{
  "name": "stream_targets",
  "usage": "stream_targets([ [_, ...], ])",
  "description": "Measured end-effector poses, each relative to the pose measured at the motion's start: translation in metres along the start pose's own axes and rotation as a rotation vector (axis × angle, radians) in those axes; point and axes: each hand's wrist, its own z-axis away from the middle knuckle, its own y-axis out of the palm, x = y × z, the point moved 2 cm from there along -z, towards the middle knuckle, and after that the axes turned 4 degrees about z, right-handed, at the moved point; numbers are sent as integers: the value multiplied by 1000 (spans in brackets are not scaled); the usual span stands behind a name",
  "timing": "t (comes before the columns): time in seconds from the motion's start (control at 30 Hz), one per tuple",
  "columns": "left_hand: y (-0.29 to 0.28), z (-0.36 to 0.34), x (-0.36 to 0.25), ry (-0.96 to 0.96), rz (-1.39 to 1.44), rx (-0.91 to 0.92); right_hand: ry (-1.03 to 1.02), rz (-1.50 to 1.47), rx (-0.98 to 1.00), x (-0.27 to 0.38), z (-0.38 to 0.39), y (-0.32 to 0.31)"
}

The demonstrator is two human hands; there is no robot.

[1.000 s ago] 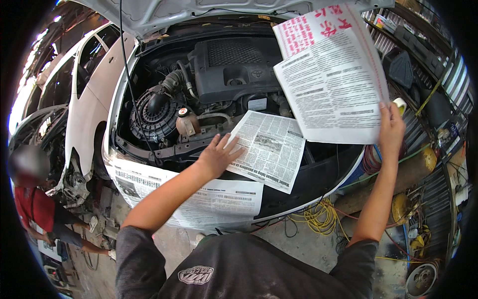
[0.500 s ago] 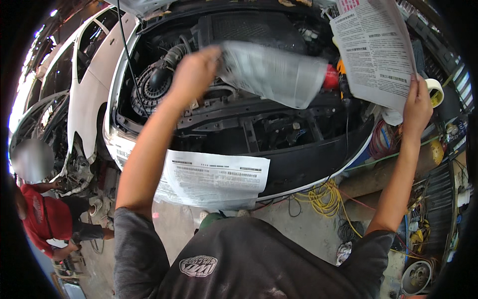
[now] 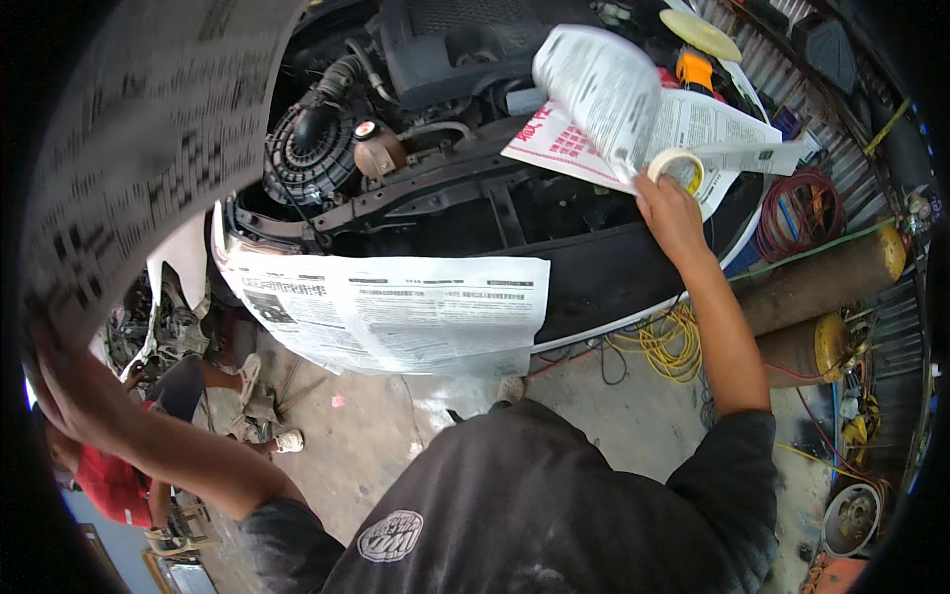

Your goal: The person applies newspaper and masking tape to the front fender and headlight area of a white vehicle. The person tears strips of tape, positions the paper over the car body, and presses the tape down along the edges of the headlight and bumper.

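My left hand (image 3: 74,381), dark and near the left rim, grips the lower edge of a large newspaper sheet (image 3: 168,129) raised at the upper left. Over the right side of the open engine bay, my right hand (image 3: 673,213) pinches curled newspaper pages (image 3: 604,94). A roll of pale masking tape (image 3: 679,170) sits against its fingers and has travelled with the hand. More newspaper (image 3: 445,307) lies over the front edge of the white car and hangs down before me. How the fingers close round the tape is partly hidden.
The engine bay holds a black engine cover (image 3: 455,59) and a brown reservoir (image 3: 378,153). An orange-and-black tool (image 3: 695,71) rests at the right fender, near a yellowish pad (image 3: 701,35). Gas cylinders (image 3: 831,267) and yellow hose (image 3: 663,342) lie right. A person in red (image 3: 109,485) is at lower left.
My left hand has swung from above the engine to the far left with its newspaper sheet. My right hand has come inward and left with pages and tape. The view has shifted.
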Motion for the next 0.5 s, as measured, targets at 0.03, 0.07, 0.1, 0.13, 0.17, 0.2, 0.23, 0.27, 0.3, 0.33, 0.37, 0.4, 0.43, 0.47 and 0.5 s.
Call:
stream_targets([
  [0.03,-24,7,-20,159,-253,-13,91,-23,184,-4,2,1],
  [0.07,-45,16,-35,119,-211,28,92,-25,215,-3,3,-4],
  [0.1,-66,23,-50,79,-168,65,94,-24,243,-2,5,-12],
  [0.13,-86,35,-50,-67,164,101,95,-29,273,3,8,-18],
  [0.17,-104,48,-50,-211,498,135,149,-50,334,13,9,-29],
  [0.2,-119,55,-60,-251,709,186,149,-66,298,16,13,-39],
  [0.23,-136,63,-70,-304,911,235,145,-88,266,17,19,-46],
  [0.27,-158,65,-89,-256,977,309,136,-115,235,23,23,-54],
  [0.3,-182,74,-98,-261,953,435,223,-132,362,42,19,-78],
  [0.33,-202,82,-108,-271,936,552,197,-211,281,54,23,-96],
  [0.37,-213,88,-120,-222,1016,620,170,-292,202,66,29,-111],
  [0.4,-230,84,-140,-171,1065,698,132,-403,122,81,33,-125],
  [0.43,-243,88,-158,-185,1021,858,111,-483,159,102,33,-146],
  [0.47,-229,105,-180,-176,1041,1006,129,-506,197,119,39,-178],
  [0.5,-229,114,-206,-198,1077,1101,123,-560,239,142,38,-200],
])
